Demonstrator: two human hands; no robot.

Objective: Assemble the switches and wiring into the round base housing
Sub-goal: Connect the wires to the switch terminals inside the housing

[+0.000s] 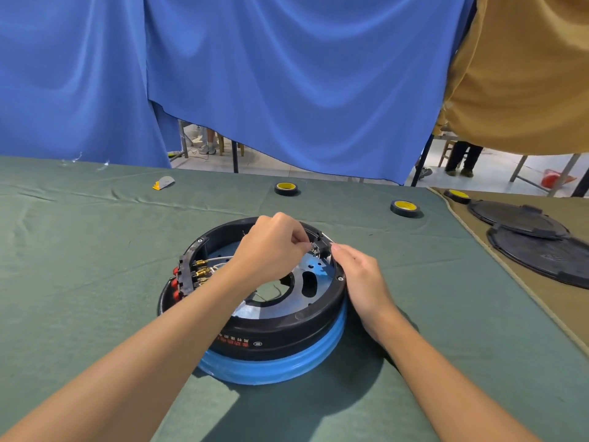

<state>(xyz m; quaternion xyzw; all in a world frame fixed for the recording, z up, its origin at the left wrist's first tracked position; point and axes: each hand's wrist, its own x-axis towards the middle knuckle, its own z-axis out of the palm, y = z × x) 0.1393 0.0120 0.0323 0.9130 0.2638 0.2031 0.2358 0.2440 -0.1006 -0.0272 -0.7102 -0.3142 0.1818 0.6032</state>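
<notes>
The round black base housing [287, 327] with a blue lower band sits mid-table on the green cloth. Red switches [176, 283] with brass terminals and white wires are mounted in its left wall. My left hand [271, 247] reaches over the housing and pinches a small switch part [316, 250] at the far right rim. My right hand [360, 275] rests against the housing's right rim, fingertips touching the same small part. Thin wires hang in the centre opening [274, 290].
Three black tape rolls with yellow cores [286, 188] [405, 208] [457, 196] lie at the back. Two black round covers [541, 247] rest on the tan cloth at right. A small orange-and-grey item [163, 183] lies back left. Blue curtains hang behind the table.
</notes>
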